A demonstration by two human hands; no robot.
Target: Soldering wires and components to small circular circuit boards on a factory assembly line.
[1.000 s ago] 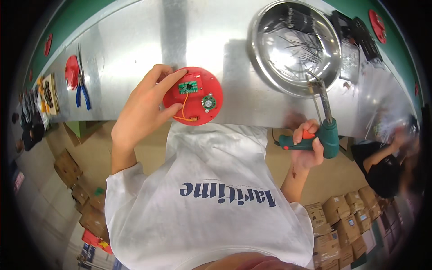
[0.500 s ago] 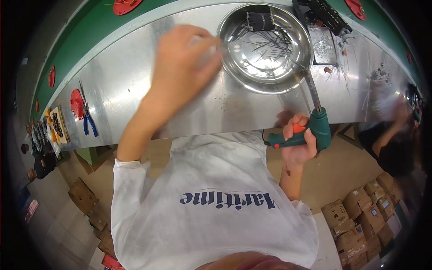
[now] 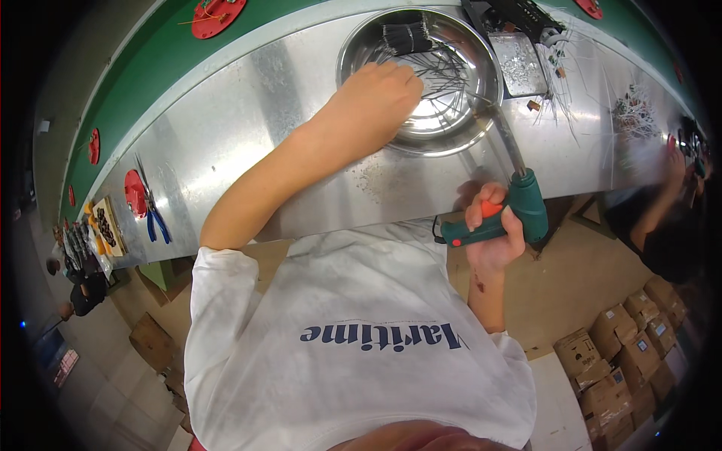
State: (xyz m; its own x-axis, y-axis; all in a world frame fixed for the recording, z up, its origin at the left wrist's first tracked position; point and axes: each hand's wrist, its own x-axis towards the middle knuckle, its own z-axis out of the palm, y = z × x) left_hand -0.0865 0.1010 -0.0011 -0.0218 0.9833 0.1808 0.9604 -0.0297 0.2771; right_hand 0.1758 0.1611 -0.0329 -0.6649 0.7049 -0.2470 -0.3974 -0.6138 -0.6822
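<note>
A shiny steel bowl (image 3: 480,69) stands on the bench in front of me. Inside it lie a banded bundle of dark wires (image 3: 406,36) and loose thin dark wires (image 3: 445,74). My left hand (image 3: 382,104) reaches over the bowl's left side with fingers curled in; its fingertips and anything in them are hidden. My right hand (image 3: 496,234) is wrapped round a green pistol-shaped soldering gun (image 3: 530,207) with an orange-red trigger. The gun's long metal barrel slants up and left, its tip at the bowl's right rim.
Right of the bowl are a metal tray (image 3: 519,66) with small bits, a black device (image 3: 526,19) and scattered pale wires (image 3: 560,98). At left lie blue-handled pliers (image 3: 156,218) beside a red disc (image 3: 135,194). Another person (image 3: 650,225) works at far right.
My left hand, blurred beside the bowl before, has moved right and over it. My right hand still holds the soldering gun, nearly unmoved. The whole view has shifted slightly.
</note>
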